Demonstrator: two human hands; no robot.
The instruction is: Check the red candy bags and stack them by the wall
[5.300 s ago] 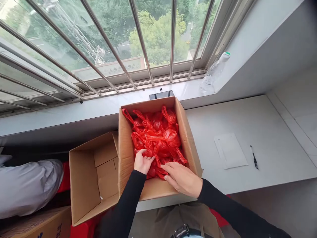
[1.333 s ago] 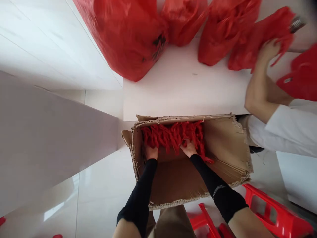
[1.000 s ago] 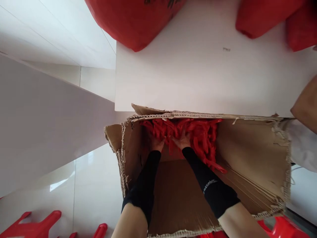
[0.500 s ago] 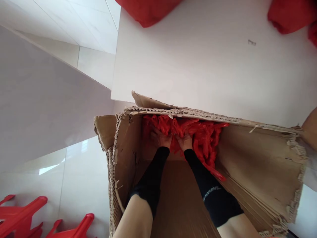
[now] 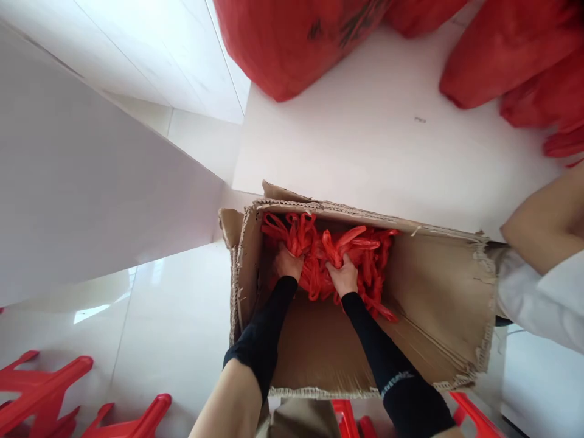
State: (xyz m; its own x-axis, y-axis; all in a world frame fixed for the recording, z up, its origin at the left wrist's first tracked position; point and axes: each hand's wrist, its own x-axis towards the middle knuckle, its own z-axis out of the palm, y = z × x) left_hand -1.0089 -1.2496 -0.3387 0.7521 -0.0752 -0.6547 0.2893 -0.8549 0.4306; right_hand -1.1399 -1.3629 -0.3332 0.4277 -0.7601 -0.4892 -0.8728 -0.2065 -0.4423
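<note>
Both my arms, in black sleeves, reach down into an open cardboard box with ragged edges. Along its far side lies a heap of red plastic bags, their tops bunched and knotted into loops. My left hand is closed on a red plastic bag at the left of the heap; some of its fingers are hidden. Further right, my right hand grips the gathered neck of another red plastic bag, whose loose ends stick up above the thumb.
Beyond the box is a white tabletop with large red bags along its far side. A grey panel stands at left. Red plastic stools are on the tiled floor at lower left. Another person's arm is at right.
My hands have risen a little within the box, and the bag tops stand higher. The view has shifted, showing more of the large red bags and of the other person at right.
</note>
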